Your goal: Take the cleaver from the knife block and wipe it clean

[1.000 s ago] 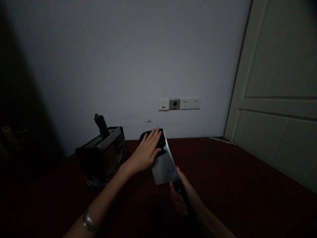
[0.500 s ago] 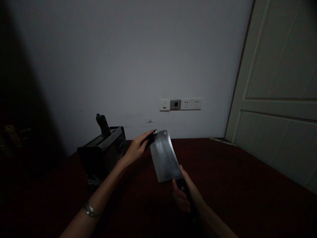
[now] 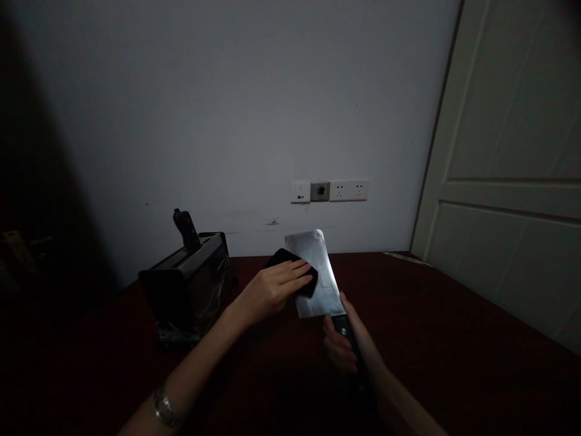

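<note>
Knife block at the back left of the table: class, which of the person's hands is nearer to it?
Left. The left hand presses a dark cloth on the cleaver, just right of the knife block. The right hand grips the cleaver's handle, farther right and nearer the camera.

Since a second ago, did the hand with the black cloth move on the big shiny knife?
Yes. The left hand with the black cloth slid rightward, away from the dark knife block.

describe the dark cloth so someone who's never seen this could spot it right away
Start at the dark red table under the white wall sockets. Over its middle the right hand holds a cleaver up by its handle. The cloth is the small black pad that the left hand presses on the shiny blade.
</note>
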`<state>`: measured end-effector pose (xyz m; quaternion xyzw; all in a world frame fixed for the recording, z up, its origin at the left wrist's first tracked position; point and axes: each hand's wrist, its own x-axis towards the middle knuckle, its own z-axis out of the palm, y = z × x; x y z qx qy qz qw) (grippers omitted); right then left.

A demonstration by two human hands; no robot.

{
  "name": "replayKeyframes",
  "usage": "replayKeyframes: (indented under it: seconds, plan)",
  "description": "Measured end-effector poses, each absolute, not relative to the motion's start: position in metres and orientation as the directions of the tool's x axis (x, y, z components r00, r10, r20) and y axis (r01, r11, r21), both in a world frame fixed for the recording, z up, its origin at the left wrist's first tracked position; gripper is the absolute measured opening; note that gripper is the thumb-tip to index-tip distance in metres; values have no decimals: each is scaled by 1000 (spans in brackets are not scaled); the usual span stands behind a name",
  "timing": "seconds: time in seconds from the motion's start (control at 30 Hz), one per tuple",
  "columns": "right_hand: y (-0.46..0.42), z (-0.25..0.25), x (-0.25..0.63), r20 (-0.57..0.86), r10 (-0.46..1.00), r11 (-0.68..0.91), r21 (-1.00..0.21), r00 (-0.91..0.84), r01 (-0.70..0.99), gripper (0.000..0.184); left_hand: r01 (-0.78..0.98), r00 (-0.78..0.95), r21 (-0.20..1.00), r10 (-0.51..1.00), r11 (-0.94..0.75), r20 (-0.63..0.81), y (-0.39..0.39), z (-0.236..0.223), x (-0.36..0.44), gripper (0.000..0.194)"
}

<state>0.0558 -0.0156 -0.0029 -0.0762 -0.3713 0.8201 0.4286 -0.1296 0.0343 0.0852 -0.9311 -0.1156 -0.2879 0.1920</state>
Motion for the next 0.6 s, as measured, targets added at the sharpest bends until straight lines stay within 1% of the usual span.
replayKeyframes:
  seconds: [0.07,0.13,0.27,0.33,0.43,0.6]
  plan:
    - [-15,-1,58,225,760,-333,-671,-610,-662,59,264,826,-295,57,-918,561,32,82,-125,42]
    - [-15,0,59,219,777,-321,-669,-590,-671,58,250,804,-287,32,-925,594,36,80,-124,43]
    - [-18,-2,54,148,786,-365,-673,-600,-644,56,324,695,-267,37,-908,718,52,80,-133,43]
    - [-19,-4,52,137,769,-395,-667,-625,-632,55,350,676,-268,44,-898,736,57,81,-137,41]
    - [-20,-4,55,150,767,-400,-648,-624,-648,55,329,698,-269,41,-905,714,53,79,-134,40]
    - [-13,-1,72,231,786,-329,-628,-573,-705,49,170,780,-273,-41,-947,625,32,66,-112,39]
